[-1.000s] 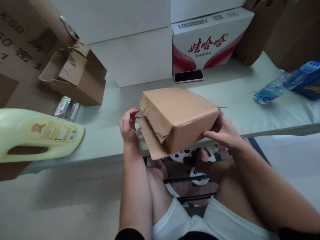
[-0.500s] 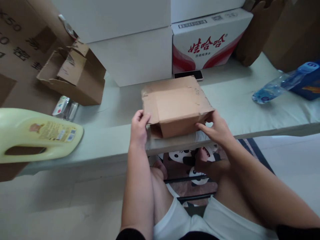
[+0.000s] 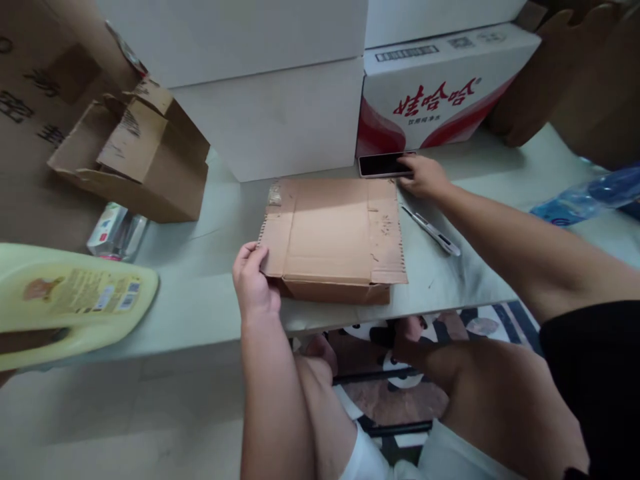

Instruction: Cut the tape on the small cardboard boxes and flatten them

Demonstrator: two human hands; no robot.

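A brown cardboard box sits near the front edge of the cloth-covered table, with its flaps spread over the top. My left hand is closed on its left flap, thumb on top and fingers partly hidden. Farther back, my right hand has its fingers and thumb closed about the right end of a phone lying flat with a dark screen. A box cutter lies on the cloth just below the right hand, to the right of the box.
White cartons and a carton with red lettering stand behind. On the left are an opened cardboard box, a clear package and a pale yellow jug. A plastic bottle lies at right.
My right hand has let go of the box's right side and moved back to the phone. The box has turned slightly, and the box cutter now shows beside it. The view has shifted a little.
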